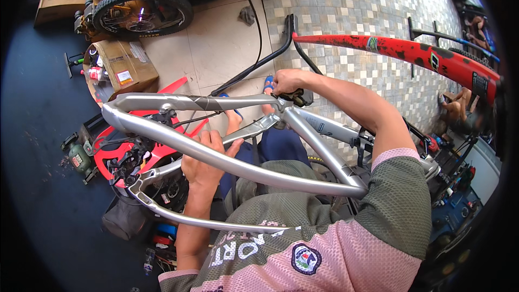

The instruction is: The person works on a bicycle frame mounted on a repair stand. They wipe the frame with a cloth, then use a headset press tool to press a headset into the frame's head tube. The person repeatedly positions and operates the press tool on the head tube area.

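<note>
A silver bicycle frame (238, 167) lies across my lap and torso, its tubes crossing in front of my arms. My left hand (205, 170) reaches behind the long curved tube, its fingers and thumb closed around the end of a flat silver frame arm (253, 130). That tube covers part of the hand. At the frame's far joint, my right hand (287, 82) is curled into a closed grip beside a dark part (298, 97). Whatever its fingertips hold is hidden. Thin black cables (203, 117) hang near the joint.
A red, chipped bicycle frame tube (389, 47) extends at the right above black stand legs (259, 65). A cardboard box (127, 67) of bottles and a bicycle wheel (141, 15) stand at the upper left. Red frame parts (135, 157) lie below the silver tubes. Another person (459, 103) sits far right.
</note>
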Tool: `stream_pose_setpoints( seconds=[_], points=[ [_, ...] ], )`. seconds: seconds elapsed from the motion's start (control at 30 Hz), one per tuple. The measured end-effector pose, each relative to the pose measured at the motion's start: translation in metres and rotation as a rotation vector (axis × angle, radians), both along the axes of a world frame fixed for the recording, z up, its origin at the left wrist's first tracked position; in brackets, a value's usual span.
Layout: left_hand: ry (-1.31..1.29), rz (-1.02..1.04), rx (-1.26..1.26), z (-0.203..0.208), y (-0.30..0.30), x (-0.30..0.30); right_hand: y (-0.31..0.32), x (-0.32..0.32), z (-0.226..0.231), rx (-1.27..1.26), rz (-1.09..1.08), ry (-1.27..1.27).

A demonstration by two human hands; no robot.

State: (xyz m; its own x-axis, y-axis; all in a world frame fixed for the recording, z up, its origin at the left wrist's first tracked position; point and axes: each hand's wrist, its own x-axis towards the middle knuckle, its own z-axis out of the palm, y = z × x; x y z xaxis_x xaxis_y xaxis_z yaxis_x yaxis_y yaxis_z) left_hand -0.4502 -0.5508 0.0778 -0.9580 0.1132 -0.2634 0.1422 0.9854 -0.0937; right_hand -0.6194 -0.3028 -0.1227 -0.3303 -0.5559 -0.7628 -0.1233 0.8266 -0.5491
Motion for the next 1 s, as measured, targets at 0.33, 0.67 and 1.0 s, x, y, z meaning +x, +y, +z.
stream_pose_setpoints(
  seconds=[0.33,0.67,1.0],
  points=[
    [0.031,0.009,0.006,0.001,0.001,-0.003,0.036,0.011,0.029,-0.352,-0.326,-0.144],
    [0.034,-0.005,0.01,-0.001,-0.001,-0.002,0.067,0.053,0.031,-0.631,-0.288,0.245],
    [-0.029,0.025,-0.009,0.004,0.001,-0.004,0.093,0.061,0.005,-0.504,-0.183,0.227]
  ],
)
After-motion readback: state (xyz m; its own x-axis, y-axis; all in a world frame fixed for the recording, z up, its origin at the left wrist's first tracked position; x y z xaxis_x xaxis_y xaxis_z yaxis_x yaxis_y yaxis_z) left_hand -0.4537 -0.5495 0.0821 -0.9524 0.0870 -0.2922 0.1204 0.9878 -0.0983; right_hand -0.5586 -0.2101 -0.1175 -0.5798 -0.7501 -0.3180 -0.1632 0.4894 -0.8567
